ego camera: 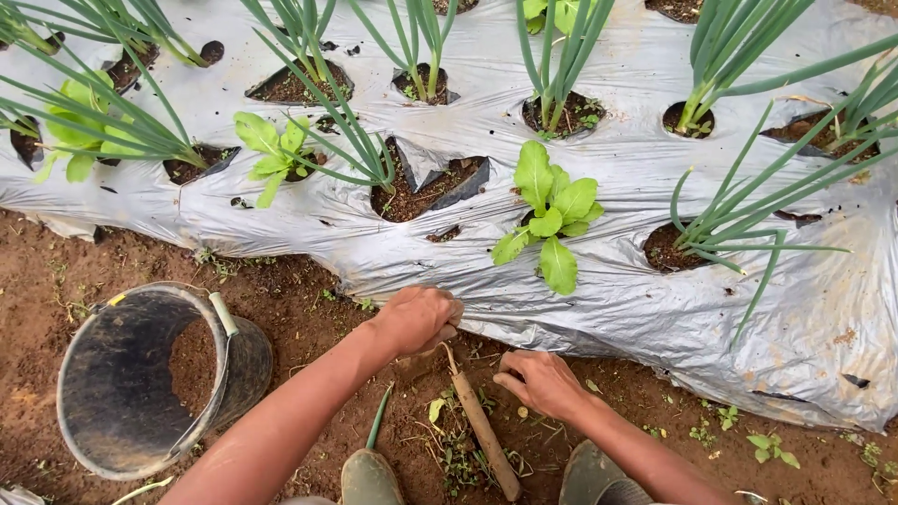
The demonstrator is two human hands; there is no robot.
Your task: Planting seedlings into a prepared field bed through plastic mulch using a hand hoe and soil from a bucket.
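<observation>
- Fingers of the left hand (416, 318) are curled into a closed fist at the lower edge of the silver plastic mulch sheet (655, 309); whether they clamp the sheet's edge or something else cannot be told, since the grasp is hidden under the knuckles.
- Fingers of the right hand (541, 382) are bent together and press down on the bare brown soil (309, 309), just right of a wooden-handled tool; they hold nothing visible.
- Wooden-handled tool (482, 430): lies on the soil between the two hands, handle pointing toward the viewer, its upper end running up under the left fist. Its working end is hidden.
- Small weeds (458, 449) grow in the soil around the handle.
- Black bucket (140, 374): lies tipped on its side to the left of the left forearm, mouth toward the viewer, some soil inside.
- Leafy green seedling (550, 217): stands in a hole in the sheet, just above the hands.
- Green onion plants (365, 150): rise from other holes across the sheet, long narrow leaves spreading.
- Two rubber boots (369, 477) show at the bottom edge, one below each forearm.
</observation>
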